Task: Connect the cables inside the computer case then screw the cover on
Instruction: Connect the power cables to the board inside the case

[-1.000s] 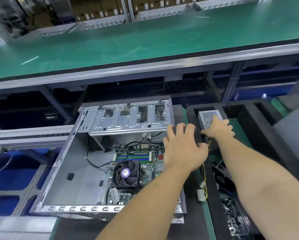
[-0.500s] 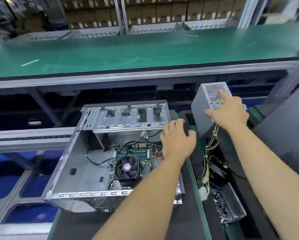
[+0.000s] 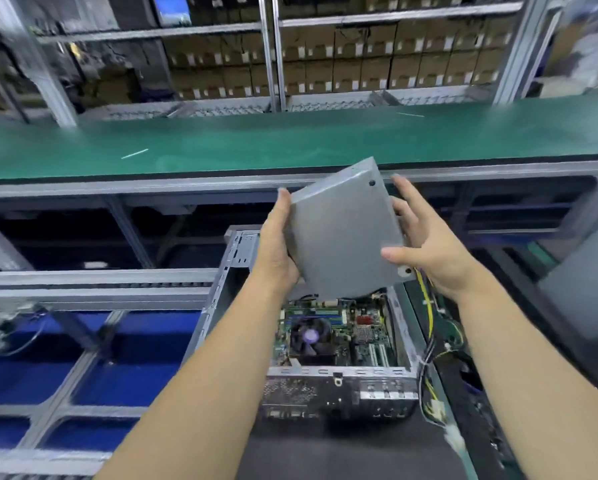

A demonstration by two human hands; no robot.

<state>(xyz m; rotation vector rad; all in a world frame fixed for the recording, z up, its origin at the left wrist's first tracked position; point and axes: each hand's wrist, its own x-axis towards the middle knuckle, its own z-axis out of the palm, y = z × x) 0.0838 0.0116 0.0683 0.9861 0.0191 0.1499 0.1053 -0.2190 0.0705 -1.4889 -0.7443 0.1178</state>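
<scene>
- Power supply unit (image 3: 342, 233): a plain grey metal box, tilted, held in the air above the far end of the computer case (image 3: 339, 370); touching nothing but the two hands.
- Left hand (image 3: 275, 251): at the box's left edge, palm against its side, fingers (image 3: 283, 202) curled round that edge in a grip.
- Right hand (image 3: 429, 251): at the box's right edge, thumb pressed on the near face, fingers (image 3: 403, 188) wrapped behind the far side; clamped on the box likewise.
- Cable bundle (image 3: 427, 306): yellow and black leads hanging from the box's lower right corner, trailing down just beside the case's right wall to a white connector (image 3: 436, 408) lying loose outside the case.
- Computer case: open-topped on the dark surface (image 3: 325, 455), rear panel nearest; motherboard (image 3: 363, 332) and CPU fan (image 3: 309, 337) exposed inside.
- Side cover: not identifiable with certainty; possibly the blurred grey sheet at the far right, impossible to say.
- Judged progress: early. Power supply not yet seated in the case, its connector unplugged, no cover on, no screws driven.
- Judged remainder: lowering the box into its bay, routing and plugging the leads onto the board, fitting the cover, fastening it.
- Background: green conveyor belt (image 3: 290, 143) beyond the hands, shelves of cartons (image 3: 342, 64) behind it.
</scene>
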